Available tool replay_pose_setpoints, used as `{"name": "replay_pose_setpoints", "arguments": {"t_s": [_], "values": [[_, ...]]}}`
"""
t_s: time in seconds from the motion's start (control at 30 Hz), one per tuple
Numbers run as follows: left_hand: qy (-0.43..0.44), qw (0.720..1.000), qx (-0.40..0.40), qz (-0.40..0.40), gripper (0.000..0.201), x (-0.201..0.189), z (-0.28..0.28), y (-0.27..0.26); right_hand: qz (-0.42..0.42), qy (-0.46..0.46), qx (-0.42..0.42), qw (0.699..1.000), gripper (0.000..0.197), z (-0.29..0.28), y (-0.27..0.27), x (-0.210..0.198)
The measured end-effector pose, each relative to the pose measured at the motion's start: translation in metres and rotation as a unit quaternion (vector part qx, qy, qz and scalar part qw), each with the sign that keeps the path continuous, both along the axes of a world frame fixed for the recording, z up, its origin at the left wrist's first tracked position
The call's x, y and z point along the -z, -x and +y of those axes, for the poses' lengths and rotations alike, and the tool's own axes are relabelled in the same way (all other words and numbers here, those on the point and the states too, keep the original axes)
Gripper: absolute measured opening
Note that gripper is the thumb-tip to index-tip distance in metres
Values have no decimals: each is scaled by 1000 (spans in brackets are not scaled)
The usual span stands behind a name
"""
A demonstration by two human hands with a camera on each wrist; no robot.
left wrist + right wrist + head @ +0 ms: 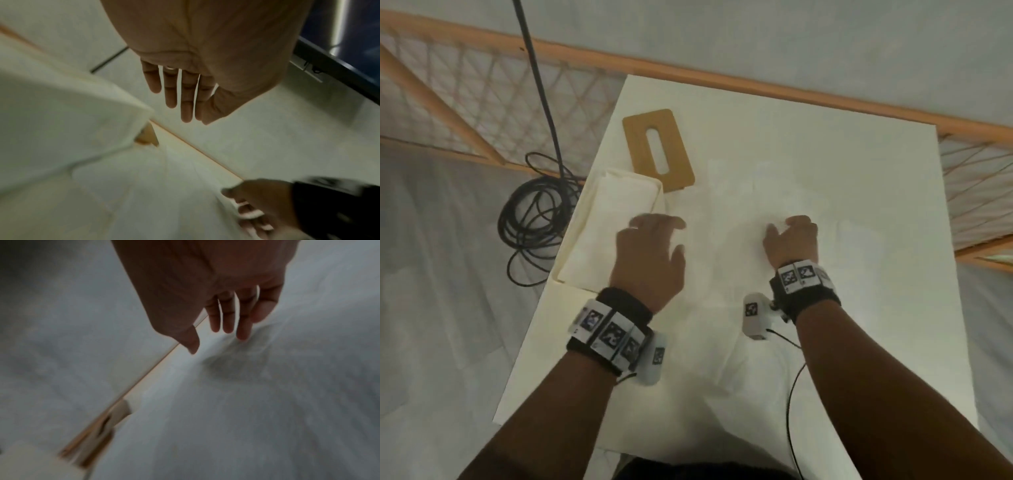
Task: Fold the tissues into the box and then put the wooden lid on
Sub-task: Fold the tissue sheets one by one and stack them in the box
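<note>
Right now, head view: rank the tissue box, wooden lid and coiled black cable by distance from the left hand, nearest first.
From the left hand:
1. Tissue box, just to its left at the table's left edge, holding white tissues.
2. Wooden lid, lying flat beyond the box, farther up the table.
3. Coiled black cable, on the floor left of the table.

The place looked like a staged recording set rather than a lived-in room. A small white surface (825,164) stood among pale draped sheets (438,274), fenced by a wooden frame strung with netting (482,92) across the upper left. A black cable (534,212) lay coiled at left, and both wrists wore marker-tagged bands (613,335).
</note>
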State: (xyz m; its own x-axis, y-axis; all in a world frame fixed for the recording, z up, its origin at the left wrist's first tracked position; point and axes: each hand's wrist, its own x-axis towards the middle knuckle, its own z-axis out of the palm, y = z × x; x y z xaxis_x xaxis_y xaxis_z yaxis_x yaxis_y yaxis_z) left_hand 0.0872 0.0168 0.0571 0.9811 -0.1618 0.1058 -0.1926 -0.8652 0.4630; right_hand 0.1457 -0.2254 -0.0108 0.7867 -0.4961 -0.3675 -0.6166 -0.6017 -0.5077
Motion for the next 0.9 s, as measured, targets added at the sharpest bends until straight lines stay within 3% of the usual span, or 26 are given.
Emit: {"name": "replay_pose_setpoints", "arguments": {"t_s": [0.07,0.13,0.27,0.33,0.53,0.67,0.77,0.9], "values": [[32,996,46,64,34,11,-32,10,75,14,19,997,81,-27,-10,5],[7,987,84,136,34,23,-57,19,80,13,18,997,91,-41,-18,4],[-8,975,87,204,32,42,-78,30,65,22,-25,997,49,-60,-27,3],[-9,971,70,230,30,50,-79,30,43,-2,-3,999,34,-66,-25,0],[-29,955,46,293,32,75,-77,31,-51,-40,71,995,10,-76,-8,-10],[-47,958,41,282,32,80,-81,31,-126,-69,46,989,4,-85,5,-13],[-62,958,35,278,32,82,-85,30,-144,-117,19,982,14,-89,9,-13],[-91,956,30,279,35,82,-93,31,31,-66,-62,995,79,-83,-8,0]]}}
